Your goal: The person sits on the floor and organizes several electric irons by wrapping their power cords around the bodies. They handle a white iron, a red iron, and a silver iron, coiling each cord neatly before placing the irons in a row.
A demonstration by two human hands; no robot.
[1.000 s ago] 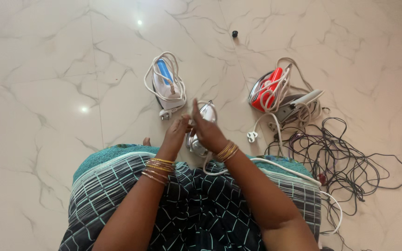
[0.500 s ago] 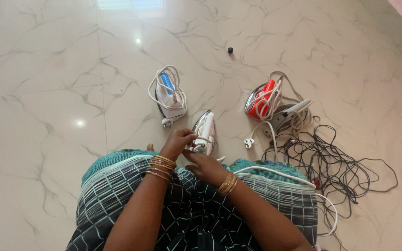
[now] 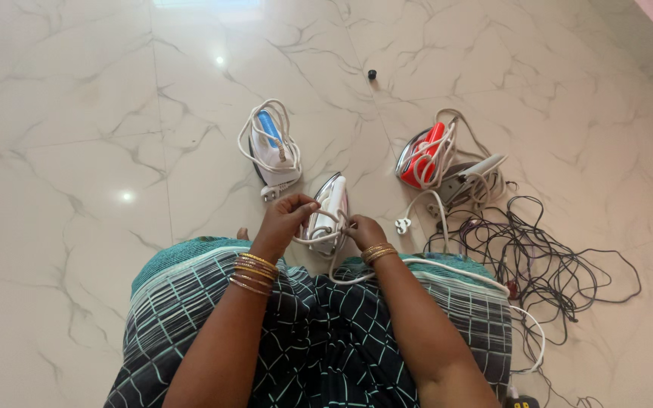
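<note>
On the marble floor point(image 3: 77, 113) just before her lap, left hand point(image 3: 285, 219) and right hand point(image 3: 364, 230) pinch the white cord point(image 3: 325, 239) looping it around the white iron point(image 3: 332, 208); next wrap likely needs steady tension.

A single head-worn camera looks steeply down from above the seated person's lap onto the marble floor point(image 3: 77, 151). It faces forward and downward, close over the forearms, taking in floor well beyond the knees.
</note>
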